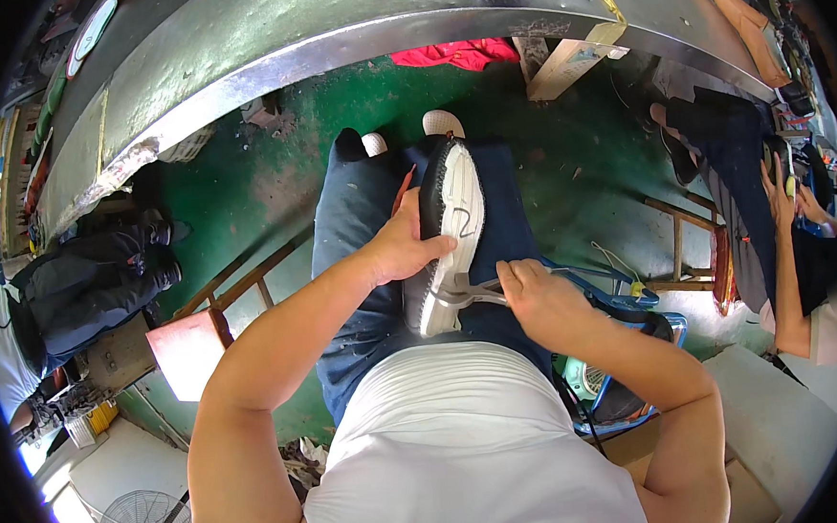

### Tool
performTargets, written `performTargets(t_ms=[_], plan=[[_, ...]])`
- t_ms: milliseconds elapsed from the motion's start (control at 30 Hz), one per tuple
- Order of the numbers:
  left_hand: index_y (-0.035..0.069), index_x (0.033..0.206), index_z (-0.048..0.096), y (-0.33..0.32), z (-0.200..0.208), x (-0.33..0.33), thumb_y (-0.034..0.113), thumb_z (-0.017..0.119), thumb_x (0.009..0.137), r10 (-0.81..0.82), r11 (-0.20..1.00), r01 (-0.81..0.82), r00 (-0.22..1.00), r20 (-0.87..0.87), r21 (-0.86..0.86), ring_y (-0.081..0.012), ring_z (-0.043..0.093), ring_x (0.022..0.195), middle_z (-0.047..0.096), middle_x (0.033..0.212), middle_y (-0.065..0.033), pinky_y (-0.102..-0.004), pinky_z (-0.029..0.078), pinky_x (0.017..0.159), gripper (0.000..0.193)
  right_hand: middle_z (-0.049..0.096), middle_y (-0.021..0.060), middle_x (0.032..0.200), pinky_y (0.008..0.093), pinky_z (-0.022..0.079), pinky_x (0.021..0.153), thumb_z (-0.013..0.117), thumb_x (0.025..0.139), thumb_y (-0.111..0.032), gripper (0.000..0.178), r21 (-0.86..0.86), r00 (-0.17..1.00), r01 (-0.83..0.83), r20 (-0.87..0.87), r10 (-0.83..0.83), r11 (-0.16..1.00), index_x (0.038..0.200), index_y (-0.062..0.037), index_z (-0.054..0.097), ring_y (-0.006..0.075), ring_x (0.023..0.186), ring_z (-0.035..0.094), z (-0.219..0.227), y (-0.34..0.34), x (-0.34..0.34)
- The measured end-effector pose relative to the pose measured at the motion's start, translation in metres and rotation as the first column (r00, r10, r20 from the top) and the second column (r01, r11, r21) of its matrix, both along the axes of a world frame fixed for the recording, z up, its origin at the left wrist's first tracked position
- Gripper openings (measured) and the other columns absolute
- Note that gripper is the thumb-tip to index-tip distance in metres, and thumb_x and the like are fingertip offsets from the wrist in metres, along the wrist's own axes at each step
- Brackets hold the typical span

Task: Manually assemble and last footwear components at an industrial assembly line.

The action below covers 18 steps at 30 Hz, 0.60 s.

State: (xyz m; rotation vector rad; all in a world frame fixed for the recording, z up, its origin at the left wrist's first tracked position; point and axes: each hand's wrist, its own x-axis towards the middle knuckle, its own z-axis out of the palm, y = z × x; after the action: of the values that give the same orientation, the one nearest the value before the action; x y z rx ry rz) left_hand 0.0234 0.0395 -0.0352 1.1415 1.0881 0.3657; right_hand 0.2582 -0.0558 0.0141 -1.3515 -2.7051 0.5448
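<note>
Across my lap lies a black shoe upper on its form, its white bottom (460, 201) facing up with a dark curved mark on it. My left hand (403, 243) is closed round the side of the shoe, thumb lying on the white bottom. A thin red pointed thing (403, 190) sticks up beside that hand; whether the fingers hold it I cannot tell. My right hand (542, 297) is wrapped round the handles of metal pincers (454, 292). The pincers' head sits against the shoe's edge at its near end, and the jaws are partly hidden.
A metal-topped bench (281, 54) curves across the far side, with a brown shoe form (744, 23) at right. Wooden stools (191, 344) stand either side. At right, a blue-framed chair (622, 297) is close to my elbow. A co-worker (781, 230) sits right, another person (85, 291) left.
</note>
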Motion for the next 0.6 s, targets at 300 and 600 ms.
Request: performTargets(t_ms=[300, 600], plan=[[-0.001, 0.155, 0.008, -0.039, -0.012, 0.001, 0.025, 0.075, 0.084, 0.050, 0.923, 0.107, 0.919, -0.391, 0.369, -0.0359, 0.026, 0.145, 0.027, 0.153, -0.0253, -0.0395, 0.025, 0.118, 0.101, 0.065, 0.0187, 0.087, 0.0450, 0.054, 0.075, 0.065, 0.090, -0.020, 0.024, -0.845, 0.969, 0.136, 0.004, -0.248, 0.517, 0.104, -0.0007, 0.059, 0.0335, 0.080, 0.068, 0.001, 0.006, 0.009], [0.017, 0.160, -0.005, -0.063, -0.034, -0.010, 0.011, 0.071, 0.086, 0.151, 0.978, -0.133, 0.983, -0.106, 0.162, -0.0262, 0.011, 0.151, 0.007, 0.165, -0.0135, -0.0350, 0.018, 0.121, 0.106, 0.065, 0.0202, 0.092, 0.0411, 0.058, 0.066, 0.057, 0.087, -0.010, 0.015, -0.321, 0.968, 0.015, 0.241, 0.067, 0.947, 0.098, 0.0014, 0.056, 0.0314, 0.086, 0.069, 0.018, -0.061, -0.018]])
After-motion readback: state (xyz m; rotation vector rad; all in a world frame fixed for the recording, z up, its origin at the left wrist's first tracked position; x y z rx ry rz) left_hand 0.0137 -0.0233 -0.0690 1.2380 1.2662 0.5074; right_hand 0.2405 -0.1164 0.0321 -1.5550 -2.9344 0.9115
